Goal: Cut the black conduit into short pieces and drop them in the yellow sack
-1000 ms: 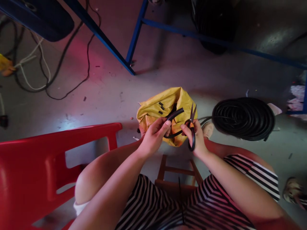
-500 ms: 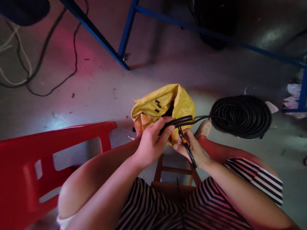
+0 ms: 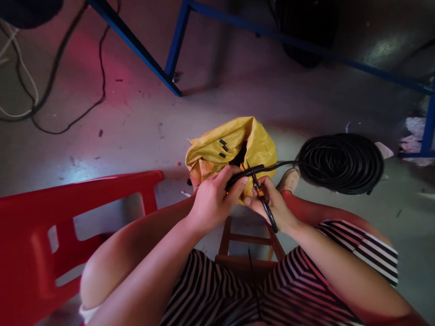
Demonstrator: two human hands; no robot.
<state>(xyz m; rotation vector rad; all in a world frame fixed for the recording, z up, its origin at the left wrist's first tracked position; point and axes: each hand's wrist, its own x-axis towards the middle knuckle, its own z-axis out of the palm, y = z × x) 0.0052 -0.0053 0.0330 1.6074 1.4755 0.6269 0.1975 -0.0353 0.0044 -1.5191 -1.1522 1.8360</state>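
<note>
My left hand [image 3: 215,192] is closed around a black ribbed tube [image 3: 256,170], whose short end sticks out to the right. My right hand [image 3: 272,203] grips black-handled scissors [image 3: 261,195] with an orange part near the pivot. The scissor blades point up and cross the tube just beyond my left fingertips. A thin black cable [image 3: 283,164] leads from beside the tube to a large black coil [image 3: 341,164] on the floor. Beneath my hands is an open yellow bag [image 3: 261,140] with several short black pieces [image 3: 223,146] lying on it.
A red plastic stool or chair [image 3: 20,217] stands at the left. Blue metal frame bars [image 3: 134,43] cross the top. Loose cables [image 3: 103,68] lie on the upper-left floor. Below my hands is a wooden stool [image 3: 249,239]. A dark bundle [image 3: 306,31] sits at the top right.
The ribbed tube's protruding end looks shorter and sits farther left, and the scissor blades now reach across it. The camera view has shifted slightly.
</note>
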